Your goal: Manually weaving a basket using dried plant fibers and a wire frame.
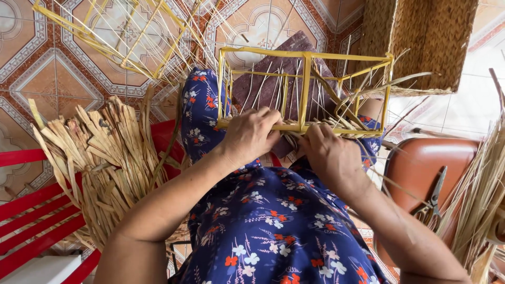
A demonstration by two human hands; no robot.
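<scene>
From the head camera, we are looking down at a yellow box-shaped frame [305, 92] resting on our lap, over the blue flowered cloth [263, 221]. Our left hand [250, 135] is closing on the frame's near rail, steadying it. Our right hand [329, 155] is pinching dried straw strands [315, 126] against that rail. We judge the weaving is only starting; the next pass calls for threading between uprights.
</scene>
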